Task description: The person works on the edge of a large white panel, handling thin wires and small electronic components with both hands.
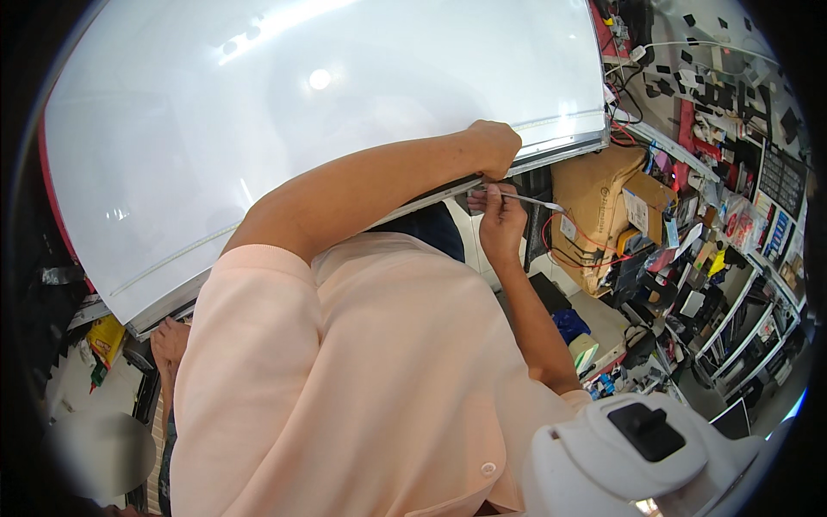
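Note:
My left arm reaches across the large white panel (345, 77). My left hand (495, 148) is closed at the metal edge of that panel, knuckles up, its fingers bent down over the edge and mostly hidden. Just below it, my right hand (501, 220) is closed, pinching a thin grey cable (538, 203) between thumb and fingers. One end of the cable runs in under my left hand. At the other end it parts into red and black wires (594, 246), which loop over a cardboard box. What my left fingers hold is hidden.
A crumpled brown cardboard box (594, 194) sits right of my hands. Shelves crowded with parts and tools (724, 293) fill the right side. Another person's hand (170, 340) rests near the panel's left corner. A white plastic device (633, 457) fills the lower right.

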`<state>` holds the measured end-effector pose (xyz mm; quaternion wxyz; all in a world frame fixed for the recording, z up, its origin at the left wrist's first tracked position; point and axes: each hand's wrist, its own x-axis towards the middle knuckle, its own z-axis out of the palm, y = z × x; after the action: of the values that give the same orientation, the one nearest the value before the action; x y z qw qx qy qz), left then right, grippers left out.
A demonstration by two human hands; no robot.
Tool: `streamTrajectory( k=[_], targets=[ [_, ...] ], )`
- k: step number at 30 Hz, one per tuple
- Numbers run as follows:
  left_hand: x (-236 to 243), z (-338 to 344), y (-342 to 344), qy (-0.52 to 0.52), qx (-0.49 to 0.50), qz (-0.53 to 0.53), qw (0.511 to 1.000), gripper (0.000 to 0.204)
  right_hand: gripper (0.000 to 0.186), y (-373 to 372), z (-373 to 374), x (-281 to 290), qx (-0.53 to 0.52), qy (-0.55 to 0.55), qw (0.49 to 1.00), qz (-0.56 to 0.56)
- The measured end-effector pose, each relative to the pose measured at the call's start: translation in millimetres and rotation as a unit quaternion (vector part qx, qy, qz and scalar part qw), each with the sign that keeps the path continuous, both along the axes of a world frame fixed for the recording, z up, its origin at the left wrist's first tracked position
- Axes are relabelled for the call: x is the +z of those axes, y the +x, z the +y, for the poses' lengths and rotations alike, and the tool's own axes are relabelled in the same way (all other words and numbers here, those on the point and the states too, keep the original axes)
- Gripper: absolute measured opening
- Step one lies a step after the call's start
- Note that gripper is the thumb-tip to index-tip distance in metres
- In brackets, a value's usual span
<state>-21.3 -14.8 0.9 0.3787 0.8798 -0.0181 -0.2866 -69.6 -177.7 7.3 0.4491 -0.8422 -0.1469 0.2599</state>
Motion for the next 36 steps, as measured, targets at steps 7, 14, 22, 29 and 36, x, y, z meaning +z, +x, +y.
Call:
streamTrajectory(
  k=[7,14,22,29,36],
  targets=[
    [-1,4,-4,-0.007,-0.042,0.018,0.999,0.030,0.022,0,-10,-15,-0.104,0.123,0.978,0.131],
    [-2,2,-6,-0.009,-0.013,0.034,0.999,0.026,0.022,3,-9,-1,0.025,0.000,1.000,-0.013],
    [-2,1,-4,-0.007,-0.014,0.035,0.999,0.026,0.020,1,1,9,0.098,-0.061,0.987,-0.112],
    [-8,-2,-5,-0.010,0.007,0.027,1.000,0.028,0.022,-6,2,0,0.035,-0.018,0.999,-0.015],
    [0,6,-8,-0.007,-0.031,0.034,0.999,0.028,0.024,-7,-5,-8,-0.097,0.115,0.979,0.140]
  ],
)
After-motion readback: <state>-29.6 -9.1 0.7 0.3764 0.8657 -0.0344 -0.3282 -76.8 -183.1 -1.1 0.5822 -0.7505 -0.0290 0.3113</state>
